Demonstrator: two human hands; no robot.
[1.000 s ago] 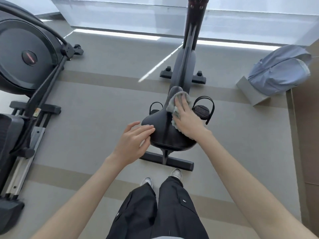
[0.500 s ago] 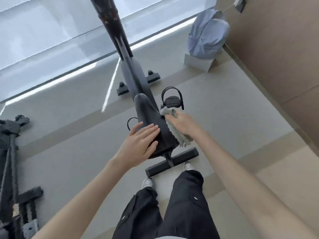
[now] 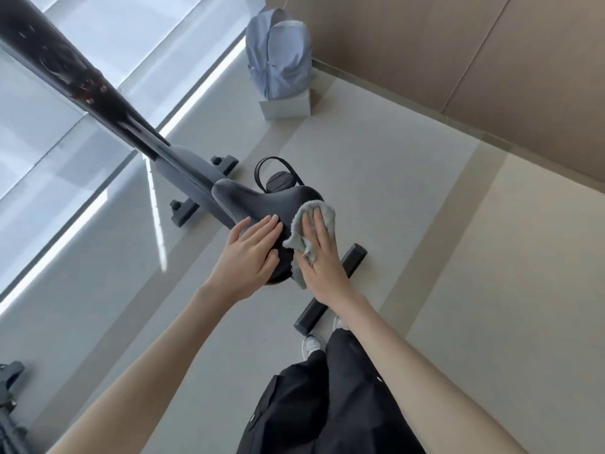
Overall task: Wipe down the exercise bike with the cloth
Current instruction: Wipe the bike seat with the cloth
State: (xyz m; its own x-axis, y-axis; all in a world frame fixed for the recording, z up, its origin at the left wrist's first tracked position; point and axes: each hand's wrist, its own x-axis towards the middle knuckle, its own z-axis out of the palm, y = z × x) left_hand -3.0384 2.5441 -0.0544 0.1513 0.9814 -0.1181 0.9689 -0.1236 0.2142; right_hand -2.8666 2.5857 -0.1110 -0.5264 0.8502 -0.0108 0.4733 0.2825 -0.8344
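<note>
Looking down from your head camera, you take in a pale grey floor [image 3: 409,198] crossed by tan bands. A brown panelled wall [image 3: 474,60] runs along its right edge and a stretch of glass [image 3: 114,34] along its far-left edge.

The black exercise bike [image 3: 183,172] stands on the middle of that floor. Its mast rises towards you at upper left, its front foot [image 3: 226,161] sits near the glass edge, and its rear foot [image 3: 355,257] lies just ahead of your shoes.

Your legs in black trousers [image 3: 327,404] fill the near edge, with one white shoe [image 3: 311,344] showing beside the rear foot. A pale blue backpack [image 3: 278,54] sits upright on a light box [image 3: 284,106] in the far corner where wall and glass meet, well apart from the bike. Part of another dark machine [image 3: 8,388] shows at the floor's near-left edge.

The bike's black saddle [image 3: 262,201] points its nose at the mast. Your left hand [image 3: 252,253] lies flat on the saddle's wide rear end, fingers straight and together, holding nothing. Your right hand [image 3: 322,260] lies flat as well, fingers straight, pressing the grey cloth [image 3: 296,231] onto the saddle's rear right side. A fold of the cloth covers the thumb. The cloth drapes over the saddle's edge, just beside your left fingertips. A strapped pedal [image 3: 280,183] shows just beyond the saddle.
</note>
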